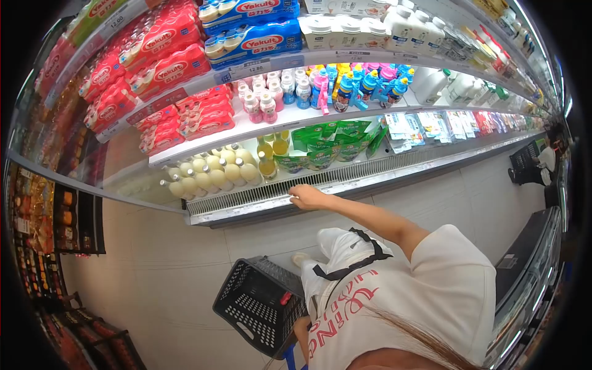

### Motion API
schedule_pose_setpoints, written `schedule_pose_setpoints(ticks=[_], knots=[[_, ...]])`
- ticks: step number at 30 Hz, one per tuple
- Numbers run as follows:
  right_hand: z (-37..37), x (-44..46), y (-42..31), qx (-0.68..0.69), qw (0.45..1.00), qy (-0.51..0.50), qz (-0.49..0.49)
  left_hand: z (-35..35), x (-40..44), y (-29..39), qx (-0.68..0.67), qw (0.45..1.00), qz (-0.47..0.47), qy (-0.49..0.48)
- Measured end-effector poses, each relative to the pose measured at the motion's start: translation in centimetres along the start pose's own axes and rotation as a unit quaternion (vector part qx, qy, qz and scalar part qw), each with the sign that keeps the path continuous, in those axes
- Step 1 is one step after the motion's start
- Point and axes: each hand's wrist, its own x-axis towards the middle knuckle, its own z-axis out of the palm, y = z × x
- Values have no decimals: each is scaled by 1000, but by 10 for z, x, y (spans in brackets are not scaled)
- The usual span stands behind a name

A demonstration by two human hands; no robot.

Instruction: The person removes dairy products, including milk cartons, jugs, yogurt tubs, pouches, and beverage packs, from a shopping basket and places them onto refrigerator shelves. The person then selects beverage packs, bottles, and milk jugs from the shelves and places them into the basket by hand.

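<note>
My right hand point(305, 197) hangs over the front edge of the refrigerated shelf point(259, 203), fingers curled together, and nothing shows in it. Just beyond it are yellow bottles point(266, 161) and green pouches point(320, 157), with cream-coloured bottles point(213, 179) to the left. At my side, my left hand point(300, 325) is closed at the rim of a tilted black basket point(246, 308), partly hidden by my shirt. A small red item point(285, 298) lies in the basket.
Higher shelves carry red Yakult packs point(166, 68), blue packs point(253, 43), white bottles point(413, 28) and colourful bottles point(364, 85). Another person point(546, 161) is at the far right. A black-edged display case point(524, 253) is at the right, and stocked racks point(74, 222) at the left.
</note>
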Motion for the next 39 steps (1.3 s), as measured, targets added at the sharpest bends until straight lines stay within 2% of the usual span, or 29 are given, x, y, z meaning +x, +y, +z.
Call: schedule_pose_setpoints(ticks=[1,4,7,10,12,14,17,18,19,21,23,24,28,30,31,32,36,39], knots=[[-22,1,13,2,999,44,13,3,-10,0,63,998,7,19],[-89,0,36,70,987,85,119,13,-42,8,189,980,24,65],[-129,16,60,93,977,112,155,25,-71,21,239,965,24,103],[-143,70,88,66,979,179,68,47,-97,48,248,960,16,129],[-155,116,90,84,978,188,27,68,-113,66,244,959,11,145],[-158,161,85,43,978,204,-5,89,-127,90,226,960,11,166],[-152,215,85,17,969,248,-13,119,-142,124,176,967,9,185],[-158,216,72,13,972,235,20,126,-147,125,162,968,6,192],[-165,219,57,10,974,222,52,136,-149,123,164,968,1,188],[-167,229,47,-16,969,241,55,153,-152,119,172,968,-4,184],[-171,237,38,-43,963,259,67,175,-162,106,168,960,19,222],[-174,244,41,-36,975,205,79,192,-157,98,159,958,24,239],[-169,260,49,-76,977,170,105,248,-124,48,126,939,40,317],[-169,259,54,-96,978,172,65,266,-115,23,115,940,46,317],[-169,254,54,-106,978,172,47,270,-115,8,184,930,128,289],[-168,249,53,-100,979,173,41,279,-114,-3,173,937,121,278],[-169,194,37,1,959,282,-37,288,-126,-4,137,957,60,249],[-183,133,9,77,958,265,-75,283,-141,-1,129,963,52,230]])
